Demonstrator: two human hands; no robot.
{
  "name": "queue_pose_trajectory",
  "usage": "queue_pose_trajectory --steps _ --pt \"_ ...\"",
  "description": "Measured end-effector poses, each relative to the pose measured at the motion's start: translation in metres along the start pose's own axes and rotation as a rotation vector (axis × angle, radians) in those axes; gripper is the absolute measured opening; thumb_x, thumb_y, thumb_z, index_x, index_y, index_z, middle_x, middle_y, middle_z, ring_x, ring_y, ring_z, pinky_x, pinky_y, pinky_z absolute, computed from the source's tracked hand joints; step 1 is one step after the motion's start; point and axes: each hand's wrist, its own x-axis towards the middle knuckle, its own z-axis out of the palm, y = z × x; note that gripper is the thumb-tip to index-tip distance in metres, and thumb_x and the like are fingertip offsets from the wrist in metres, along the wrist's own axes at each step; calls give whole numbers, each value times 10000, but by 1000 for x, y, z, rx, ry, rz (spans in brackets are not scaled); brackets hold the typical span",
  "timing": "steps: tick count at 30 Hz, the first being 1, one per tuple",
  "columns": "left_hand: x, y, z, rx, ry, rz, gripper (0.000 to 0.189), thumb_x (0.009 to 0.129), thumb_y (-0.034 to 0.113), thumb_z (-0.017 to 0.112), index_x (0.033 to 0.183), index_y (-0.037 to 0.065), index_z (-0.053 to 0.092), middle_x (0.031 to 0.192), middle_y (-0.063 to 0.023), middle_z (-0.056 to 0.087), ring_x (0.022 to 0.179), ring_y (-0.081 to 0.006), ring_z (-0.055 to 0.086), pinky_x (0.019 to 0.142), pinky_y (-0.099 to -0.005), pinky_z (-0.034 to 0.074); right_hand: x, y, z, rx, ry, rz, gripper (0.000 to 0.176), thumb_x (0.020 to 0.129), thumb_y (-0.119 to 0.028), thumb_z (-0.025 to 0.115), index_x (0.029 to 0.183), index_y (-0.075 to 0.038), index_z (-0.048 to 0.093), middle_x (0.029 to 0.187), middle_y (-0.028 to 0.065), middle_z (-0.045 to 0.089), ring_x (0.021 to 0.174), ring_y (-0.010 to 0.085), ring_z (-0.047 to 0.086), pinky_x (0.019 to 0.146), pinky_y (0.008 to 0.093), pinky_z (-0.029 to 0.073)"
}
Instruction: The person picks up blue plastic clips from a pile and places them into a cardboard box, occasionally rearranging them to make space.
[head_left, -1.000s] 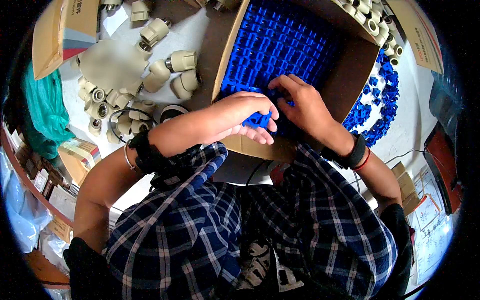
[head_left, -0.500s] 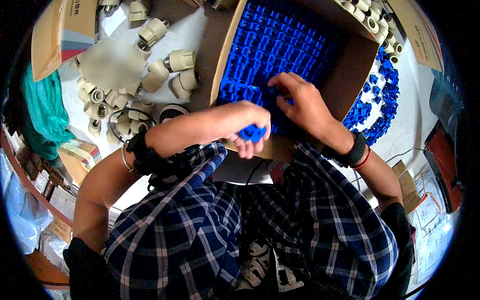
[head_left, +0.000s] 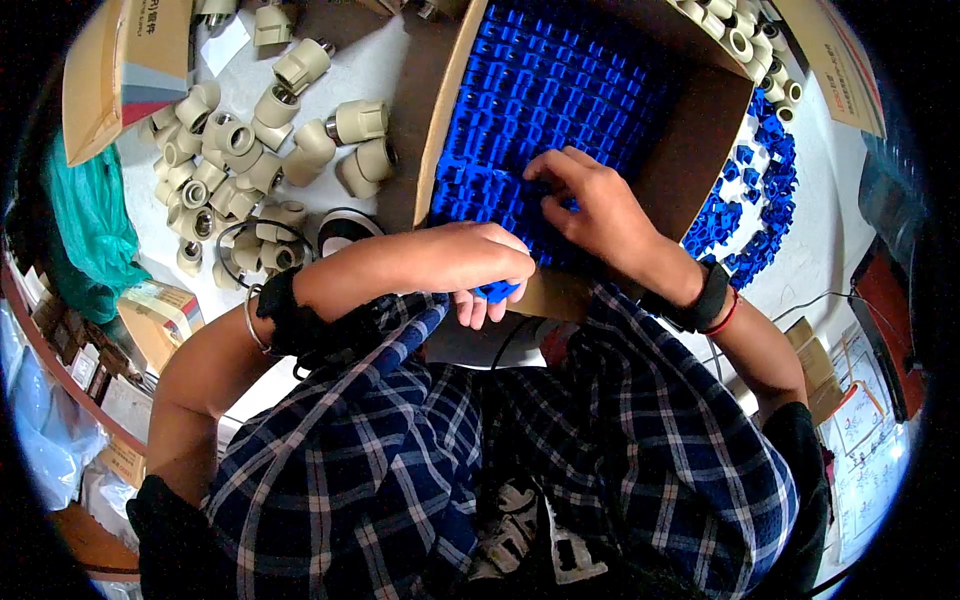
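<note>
Loosely curled, palm turned up, my left hand [head_left: 485, 258] cups several small blue plastic pieces [head_left: 496, 291] at the near edge of an open cardboard box [head_left: 428, 165]. Tight rows of blue plastic pieces [head_left: 545, 85] fill the box. Over the nearer rows, my right hand [head_left: 600, 205] has its thumb and fingers bent down among the pieces. A bit of blue shows beneath its palm; whatever its fingertips hold is hidden.
Beige pipe fittings [head_left: 235, 140] lie scattered on the white surface to the left. More fittings [head_left: 740, 45] and a heap of loose blue pieces [head_left: 770, 200] lie right of the box. A green plastic bag [head_left: 95, 230] hangs far left.
My right hand has shifted slightly left over the rows. My left hand has turned and moved a little left, so less of its blue pieces shows.
</note>
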Motion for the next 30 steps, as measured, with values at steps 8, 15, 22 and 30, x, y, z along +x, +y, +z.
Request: queue_pose_trajectory --steps 8,15,22,30 --pt "2 -2 -1 -7 -3 25 262 894 239 428 879 12 558 740 -131 624 556 -198 606 506 -305 508 0 2 5 83 32 20 292 747 5 606 1032 -33 551 933 187 576 865 387 596 761 427 501" --pt "6 -8 -2 -90 24 67 269 926 258 411 895 24 542 756 -133 615 567 -202 605 513 -301 506 1 6 7 38 -4 -15 256 748 8 604 1000 -25 570 940 193 587 901 380 595 798 426 493" --pt "5 -7 -2 -171 52 104 273 940 279 424 919 30 535 770 -129 615 589 -203 607 528 -300 507 1 2 3 47 41 -41 227 772 -21 604 997 -21 571 937 186 594 894 370 604 786 412 499" --pt "14 -4 -1 -634 384 411 296 971 296 443 1030 24 544 917 -170 634 732 -230 643 705 -353 545 4 -23 -18 75 301 -185 170 842 -84 602 1000 -22 604 931 159 604 864 325 613 772 362 500"
